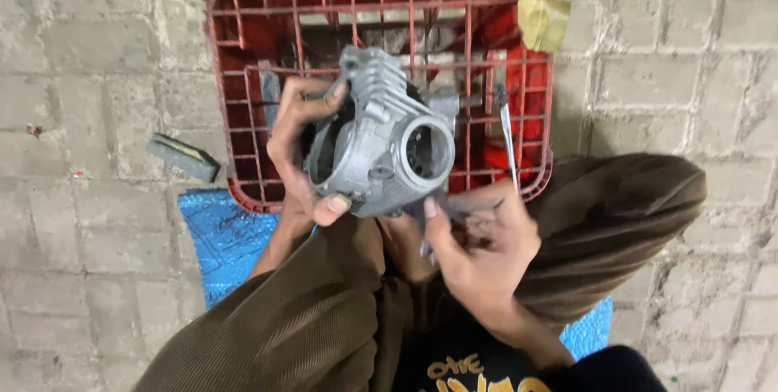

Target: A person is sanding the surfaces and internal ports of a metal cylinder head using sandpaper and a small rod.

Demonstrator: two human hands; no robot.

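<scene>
A grey cast-metal engine part (381, 137) with cooling fins and a round bore is held over an upturned red plastic crate (243, 51). My left hand (301, 149) grips it from the left side, fingers on the top fins and thumb under the body. My right hand (482, 242) is below and to the right of the part, fingers curled around a thin dark tool whose tip points up at the part's underside. A slim metal tool (508, 145) with a pale shaft lies on the crate's grid to the right.
The crate stands on grey paving bricks. A blue mat (227, 238) lies under me, and my brown-trousered knees (624, 214) fill the lower frame. A small dark block (182, 157) lies on the ground to the left. Yellow tape (543, 23) sticks to the crate's right corner.
</scene>
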